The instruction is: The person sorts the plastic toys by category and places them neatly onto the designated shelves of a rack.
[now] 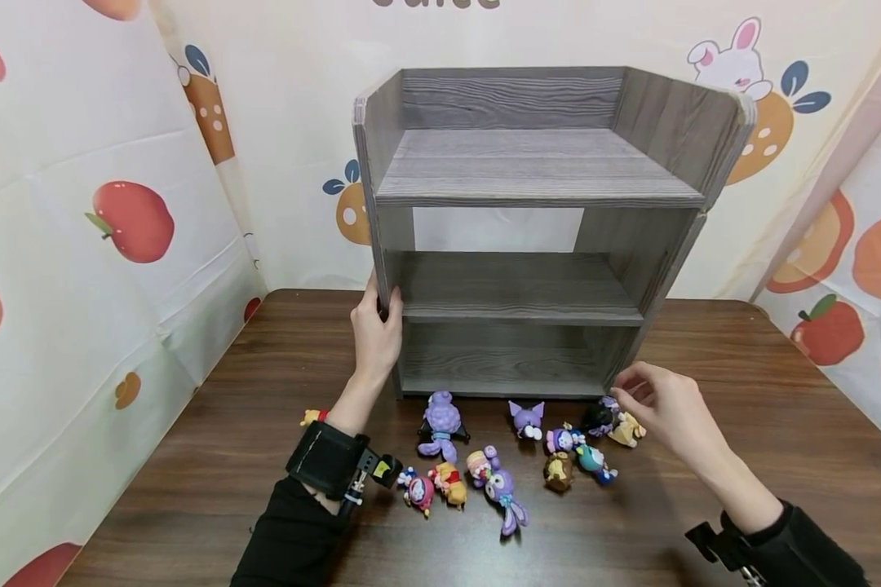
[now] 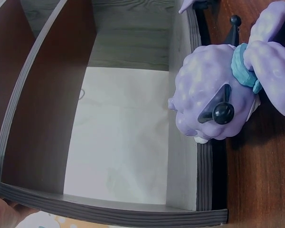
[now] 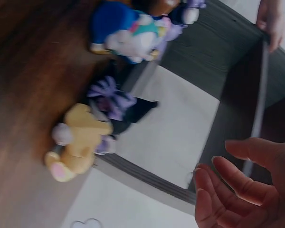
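A grey wood-grain shelf [image 1: 543, 200] with three tiers stands on the table. My left hand [image 1: 377, 338] grips the edge of its left side panel, thumb in front. In the left wrist view only a bit of that hand [image 2: 2, 213] shows at the corner. Near the shelf's lower right corner hovers my right hand [image 1: 661, 408], fingers loosely bent. The right wrist view shows nothing in the right hand [image 3: 247, 190]. Closest to it are a yellow figurine [image 1: 626, 430] and a dark figurine with a purple bow [image 3: 107, 97].
Several small figurines lie before the shelf, among them a lilac curly one [image 1: 443, 417], a purple eared head [image 1: 527, 420], a long-eared purple one [image 1: 501, 489] and a yellow-and-red bear [image 1: 449, 484]. Behind the brown table [image 1: 595, 538] hangs a fruit-printed cloth [image 1: 286, 122].
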{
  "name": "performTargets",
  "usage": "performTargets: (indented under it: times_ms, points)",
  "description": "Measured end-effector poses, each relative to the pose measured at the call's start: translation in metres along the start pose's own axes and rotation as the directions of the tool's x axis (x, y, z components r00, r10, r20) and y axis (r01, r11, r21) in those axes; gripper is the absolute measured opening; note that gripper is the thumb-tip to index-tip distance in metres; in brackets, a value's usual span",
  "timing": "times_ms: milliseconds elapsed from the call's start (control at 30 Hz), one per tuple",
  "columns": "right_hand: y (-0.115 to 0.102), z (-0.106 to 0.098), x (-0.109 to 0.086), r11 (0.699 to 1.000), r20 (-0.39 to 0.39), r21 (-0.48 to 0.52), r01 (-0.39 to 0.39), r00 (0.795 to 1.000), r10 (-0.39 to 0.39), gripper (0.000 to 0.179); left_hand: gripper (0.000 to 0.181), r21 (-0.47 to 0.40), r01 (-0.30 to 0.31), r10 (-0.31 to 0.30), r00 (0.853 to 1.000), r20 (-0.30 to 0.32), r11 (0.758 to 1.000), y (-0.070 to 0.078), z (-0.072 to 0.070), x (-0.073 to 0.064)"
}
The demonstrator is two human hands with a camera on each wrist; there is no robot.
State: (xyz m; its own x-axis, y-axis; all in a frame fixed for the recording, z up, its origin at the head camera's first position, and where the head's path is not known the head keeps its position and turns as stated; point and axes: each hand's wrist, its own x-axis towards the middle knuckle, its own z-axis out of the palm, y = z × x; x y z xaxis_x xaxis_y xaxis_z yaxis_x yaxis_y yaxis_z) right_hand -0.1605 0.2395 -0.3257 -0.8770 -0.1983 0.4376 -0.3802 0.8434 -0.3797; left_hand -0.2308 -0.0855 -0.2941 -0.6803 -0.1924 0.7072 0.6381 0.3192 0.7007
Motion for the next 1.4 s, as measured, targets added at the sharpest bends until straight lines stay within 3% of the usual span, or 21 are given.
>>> performTargets:
  times_ms: [200, 400, 567, 900, 1400]
  points:
    - [0.011, 0.013, 0.001, 0.999, 0.160, 0.019, -0.031, 0.987, 0.027, 0.019, 0.042, -0.007, -0.005, 0.005, 1.000, -0.001, 1.000, -0.001, 0.001, 0.000]
    - [0.013, 0.027, 0.001, 0.998, 0.230, -0.015, 0.063, 0.972, -0.058, 0.028, 0.041, -0.014, -0.012, 0.012, 1.000, -0.001, 1.000, -0.002, 0.001, 0.000]
    - [0.012, 0.035, 0.000, 0.991, 0.290, -0.082, 0.108, 0.954, -0.080, 0.034, 0.042, -0.012, -0.014, 0.014, 1.000, -0.004, 1.000, -0.002, 0.002, 0.000]
    - [0.017, 0.047, -0.002, 0.931, 0.268, -0.255, 0.262, 0.944, -0.192, 0.038, 0.043, -0.008, 0.011, -0.011, 1.000, 0.013, 1.000, -0.002, 0.001, -0.001]
    - [0.015, 0.061, -0.003, 0.837, 0.235, -0.417, 0.354, 0.932, -0.277, 0.025, 0.043, 0.009, 0.012, -0.012, 1.000, 0.002, 1.000, 0.000, 0.001, -0.001]
